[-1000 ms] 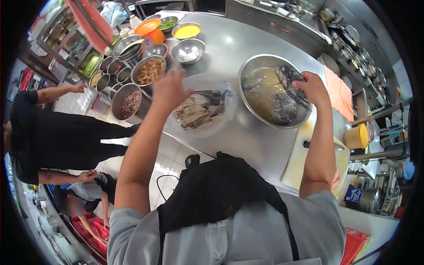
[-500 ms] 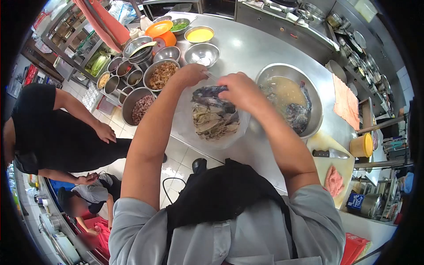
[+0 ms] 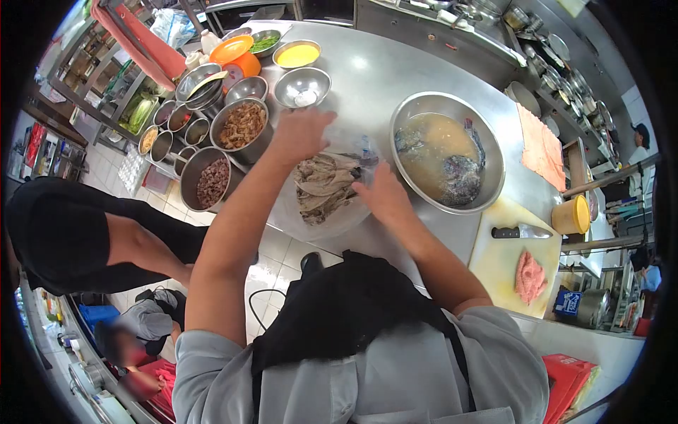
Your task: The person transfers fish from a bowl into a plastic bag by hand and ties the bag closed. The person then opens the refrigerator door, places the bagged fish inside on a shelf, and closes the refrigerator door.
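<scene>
A clear plastic bag lies on the steel table before me, filled with limp greyish-brown pieces whose kind I cannot make out. My left hand is over the bag's far left side, fingers stretched out and holding nothing visible. At the bag's right side is my right hand, thumb and fingers apart, touching or very near the plastic. Just right of it stands a large steel bowl of cloudy liquid, with dark-skinned fish pieces in it.
Left of the bag stand pots of browned pieces and chopped reddish meat. A yellow-filled bowl is farther back. On the right, a cutting board bears a knife and a pink cloth. A co-worker stands at left.
My hands have moved apart, the left opening out and the right dropping to the bag's side. The dark piece near my right hand no longer shows plainly. The co-worker has bent forward.
</scene>
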`<state>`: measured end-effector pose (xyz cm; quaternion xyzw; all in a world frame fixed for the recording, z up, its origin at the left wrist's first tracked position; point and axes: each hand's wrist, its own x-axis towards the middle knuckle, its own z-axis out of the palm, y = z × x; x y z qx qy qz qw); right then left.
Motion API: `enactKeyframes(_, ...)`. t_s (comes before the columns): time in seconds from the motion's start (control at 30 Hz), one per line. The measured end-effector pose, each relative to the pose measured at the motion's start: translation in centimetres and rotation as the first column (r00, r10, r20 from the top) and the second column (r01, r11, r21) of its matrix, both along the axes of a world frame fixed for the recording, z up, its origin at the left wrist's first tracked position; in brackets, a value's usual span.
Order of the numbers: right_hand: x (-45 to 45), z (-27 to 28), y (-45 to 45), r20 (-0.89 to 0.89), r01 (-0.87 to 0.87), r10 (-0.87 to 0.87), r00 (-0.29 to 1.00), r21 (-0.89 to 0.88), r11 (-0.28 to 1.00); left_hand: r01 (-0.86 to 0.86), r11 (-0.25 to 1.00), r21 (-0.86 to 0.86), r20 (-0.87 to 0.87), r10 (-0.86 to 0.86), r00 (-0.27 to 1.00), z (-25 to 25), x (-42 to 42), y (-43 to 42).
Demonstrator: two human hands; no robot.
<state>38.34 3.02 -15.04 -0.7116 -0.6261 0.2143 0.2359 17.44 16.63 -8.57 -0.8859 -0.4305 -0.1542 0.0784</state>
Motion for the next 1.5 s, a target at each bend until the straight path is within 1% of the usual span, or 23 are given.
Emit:
enactKeyframes(0.03, 0.2, -0.5, 0.0, -0.064, -0.003, 0.001, 0.998, -0.027, 1.0, 0.041, 0.99, 0.136, -0.043, -0.036, 0.998, -0.8, 0.7, -0.1)
enactKeyframes(0.1, 0.4, -1.4, 0.2, -0.193, -0.013, -0.003, 0.981, -0.079, 0.997, 0.08, 0.979, 0.187, -0.179, -0.047, 0.983, -2.1, 2.2, 0.3)
enactKeyframes(0.17, 0.8, -1.7, 0.1, -0.151, -0.021, 0.032, 0.988, 0.075, 0.997, 0.042, 0.999, 0.027, -0.352, -0.03, 0.935, -2.9, 3.6, 1.3)
enactKeyframes(0.27, 2.2, -1.1, -0.3, -0.127, -0.095, 0.137, 0.982, 0.292, 0.952, -0.024, 0.999, 0.024, -0.009, 0.024, 1.0, -4.1, 4.6, 3.4)
enactKeyframes(0.3, 2.9, -0.8, -0.7, -0.119, -0.12, 0.172, 0.978, 0.359, 0.926, -0.057, 0.998, 0.01, -0.005, 0.057, 0.998, -3.3, 5.1, 3.4)
enactKeyframes(0.37, 3.2, -0.8, -1.1, -0.11, -0.078, 0.122, 0.986, 0.336, 0.939, -0.136, 0.991, -0.015, 0.004, 0.136, 0.991, -0.8, 5.1, 3.4)
enactKeyframes(0.47, 3.8, -0.9, -0.9, -0.128, 0.034, 0.015, 0.992, 0.376, 0.926, -0.161, 0.987, -0.03, 0.287, 0.162, 0.944, -1.7, 4.8, 4.5)
enactKeyframes(0.5, 4.1, -0.6, -1.1, -0.143, 0.084, -0.029, 0.989, 0.395, 0.915, -0.151, 0.985, -0.084, 0.278, 0.168, 0.946, -1.5, 5.1, 4.2)
enactKeyframes(0.57, 5.8, 0.3, -2.2, -0.167, 0.117, -0.061, 0.984, 0.351, 0.929, -0.133, 0.971, -0.2, 0.256, 0.182, 0.949, -1.5, 5.5, 3.2)
enactKeyframes(0.6, 7.0, 1.6, -2.6, -0.173, 0.13, -0.075, 0.982, 0.33, 0.935, -0.146, 0.952, -0.27, 0.177, 0.198, 0.964, -0.9, 5.6, 2.4)
enactKeyframes(0.7, 12.1, 7.5, -3.3, -0.346, -0.03, 0.033, 0.938, 0.014, 0.999, -0.052, 0.982, -0.184, 0.208, 0.091, 0.974, -0.3, 5.2, -0.1)
enactKeyframes(0.77, 19.0, 6.1, -0.9, -0.027, -0.068, 0.066, 0.997, -0.056, 0.996, -0.071, 0.984, -0.165, 0.164, 0.098, 0.982, 1.4, 4.5, -2.5)
enactKeyframes(0.8, 21.9, 5.7, 0.5, 0.189, -0.045, 0.064, 0.98, -0.101, 0.994, -0.087, 0.984, -0.153, 0.14, 0.109, 0.984, 2.3, 4.0, -3.9)
enactKeyframes(0.83, 24.3, 5.1, 1.9, 0.393, -0.019, 0.074, 0.917, -0.142, 0.99, -0.072, 0.995, -0.068, 0.137, 0.081, 0.987, 3.2, 3.5, -5.5)
enactKeyframes(0.93, 29.4, 2.3, 5.8, 0.319, -0.128, 0.212, 0.924, -0.265, 0.956, 0.01, 0.995, 0.094, 0.029, -0.013, 1.0, 3.5, 1.7, -10.5)
enactKeyframes(0.97, 30.0, 2.1, 7.0, 0.351, -0.129, 0.258, 0.9, -0.35, 0.928, 0.044, 0.99, 0.133, -0.024, -0.041, 0.999, 3.4, 1.1, -11.9)
enactKeyframes(1.03, 29.3, 2.8, 8.2, 0.395, -0.117, 0.356, 0.847, -0.515, 0.849, 0.076, 0.989, -0.131, -0.067, -0.085, 0.994, 3.5, 0.8, -14.9)
enactKeyframes(1.07, 28.8, 3.5, 8.4, 0.401, -0.079, 0.335, 0.853, -0.535, 0.841, 0.085, 0.961, -0.261, -0.08, -0.11, 0.991, 3.4, 0.8, -16.0)
enactKeyframes(1.17, 27.8, 4.7, 8.1, 0.445, -0.012, 0.314, 0.839, -0.56, 0.828, -0.043, 0.91, -0.413, -0.159, -0.025, 0.987, 2.7, 1.0, -18.2)
enactKeyframes(1.27, 28.0, 4.3, 8.6, 0.516, -0.027, 0.359, 0.777, -0.543, 0.839, 0.001, 0.94, -0.341, -0.132, -0.049, 0.99, 1.4, 1.3, -19.5)
enactKeyframes(1.33, 27.3, 5.2, 8.7, 0.527, -0.003, 0.377, 0.761, -0.579, 0.815, 0.027, 0.947, -0.32, -0.142, -0.077, 0.987, 1.7, 2.1, -20.5)
enactKeyframes(1.43, 28.1, 3.5, 9.7, 0.597, 0.004, 0.379, 0.707, -0.54, 0.842, 0.039, 0.948, -0.316, -0.07, -0.064, 0.995, 3.1, 3.4, -21.9)
enactKeyframes(1.5, 28.6, 4.5, 9.0, 0.485, -0.097, 0.415, 0.77, -0.553, 0.827, -0.028, 0.961, -0.275, -0.012, 0.026, 1.0, 2.8, 3.3, -21.9)
